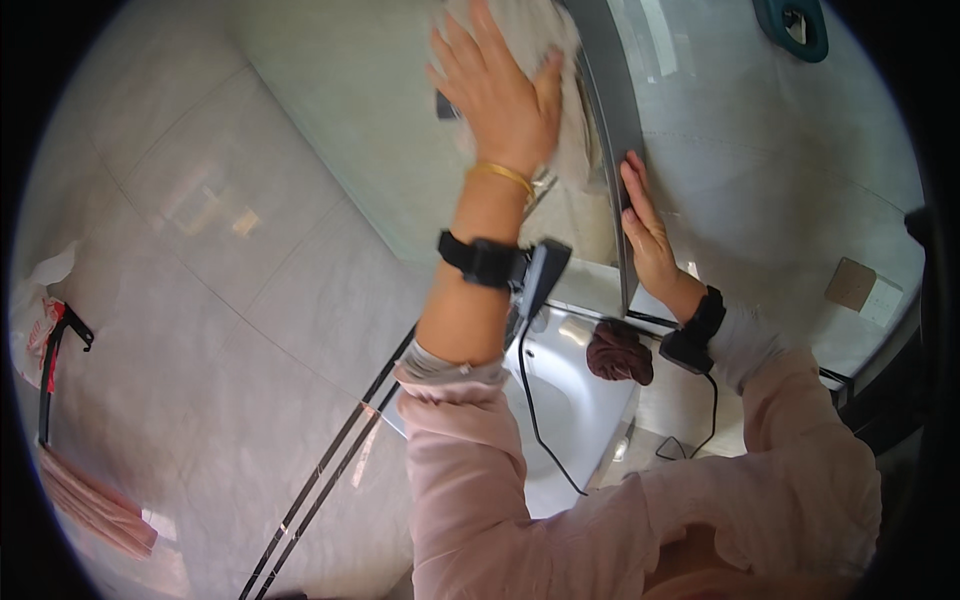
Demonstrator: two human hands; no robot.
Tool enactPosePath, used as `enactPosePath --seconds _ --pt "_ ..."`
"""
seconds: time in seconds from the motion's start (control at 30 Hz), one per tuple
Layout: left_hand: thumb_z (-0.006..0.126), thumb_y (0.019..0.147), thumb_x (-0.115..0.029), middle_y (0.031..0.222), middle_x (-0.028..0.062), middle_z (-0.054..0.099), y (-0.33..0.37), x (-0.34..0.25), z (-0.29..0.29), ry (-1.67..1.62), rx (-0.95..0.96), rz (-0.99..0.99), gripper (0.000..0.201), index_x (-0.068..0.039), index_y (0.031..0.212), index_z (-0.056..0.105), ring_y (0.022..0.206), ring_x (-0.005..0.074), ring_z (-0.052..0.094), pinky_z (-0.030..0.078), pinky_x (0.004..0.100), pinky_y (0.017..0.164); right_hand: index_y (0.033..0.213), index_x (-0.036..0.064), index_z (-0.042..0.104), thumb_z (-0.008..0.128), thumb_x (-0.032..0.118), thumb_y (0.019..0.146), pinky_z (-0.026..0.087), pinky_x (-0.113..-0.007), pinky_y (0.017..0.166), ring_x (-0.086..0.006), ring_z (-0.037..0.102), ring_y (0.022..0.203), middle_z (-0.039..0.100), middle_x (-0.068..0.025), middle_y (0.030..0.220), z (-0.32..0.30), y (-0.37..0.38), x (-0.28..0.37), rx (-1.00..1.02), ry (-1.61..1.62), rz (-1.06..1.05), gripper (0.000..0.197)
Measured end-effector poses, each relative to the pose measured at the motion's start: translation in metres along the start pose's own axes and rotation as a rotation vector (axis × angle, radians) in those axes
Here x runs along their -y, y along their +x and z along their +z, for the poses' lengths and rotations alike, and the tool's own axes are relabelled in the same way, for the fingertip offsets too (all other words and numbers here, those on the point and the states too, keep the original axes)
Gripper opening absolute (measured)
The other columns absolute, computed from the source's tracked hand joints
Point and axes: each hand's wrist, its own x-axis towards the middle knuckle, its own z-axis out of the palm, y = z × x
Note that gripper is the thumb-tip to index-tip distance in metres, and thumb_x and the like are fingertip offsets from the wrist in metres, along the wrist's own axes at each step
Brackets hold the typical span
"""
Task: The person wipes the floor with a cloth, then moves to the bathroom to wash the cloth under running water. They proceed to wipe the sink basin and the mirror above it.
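My left hand (505,110), with a yellow bangle and a black wrist strap below it, lies flat with fingers spread against a pale beige cloth (575,130). The cloth is on or just in front of a mirror (350,90) with a dark grey side frame (605,90); slight blur hides how firmly they touch. Lower down, my right hand (650,240) rests on that frame's side, fingers stretched along it and not wrapped round anything. It also wears a black strap with a cable.
Below the mirror is a white washbasin (555,400) with a dark brown cloth (618,352) on its rim. Black rails (330,460) run along the tiled wall at lower left. A pink towel (95,505) hangs far left; wall plates (865,290) are at right, a teal ring-shaped object (795,28) above.
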Motion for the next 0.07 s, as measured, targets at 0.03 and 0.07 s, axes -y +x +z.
enactPosePath --seconds 0.03,0.07 --pt "0.054 0.084 -0.034 0.135 0.0315 0.028 0.014 0.0 -0.002 0.046 -0.041 0.025 0.077 0.003 0.14 0.015 0.125 0.0486 0.023 0.011 0.052 0.106 0.14 0.005 0.027 0.04 0.013 0.093 0.007 -0.034 0.11 -0.025 0.009 0.138 0.014 -0.0108 0.149 0.0 0.001 0.0 0.004 0.011 0.002 0.049" --pt "0.056 0.082 -0.034 0.138 0.0291 0.025 0.025 -0.003 -0.004 0.039 -0.087 0.03 0.08 0.001 0.14 0.014 0.127 0.0464 0.021 0.012 0.0508 0.106 0.14 0.0049 0.027 0.04 0.012 0.093 0.007 -0.034 0.11 -0.025 0.009 0.138 0.014 -0.0109 0.149 0.0 0.001 0.0 0.007 0.023 0.004 0.049"
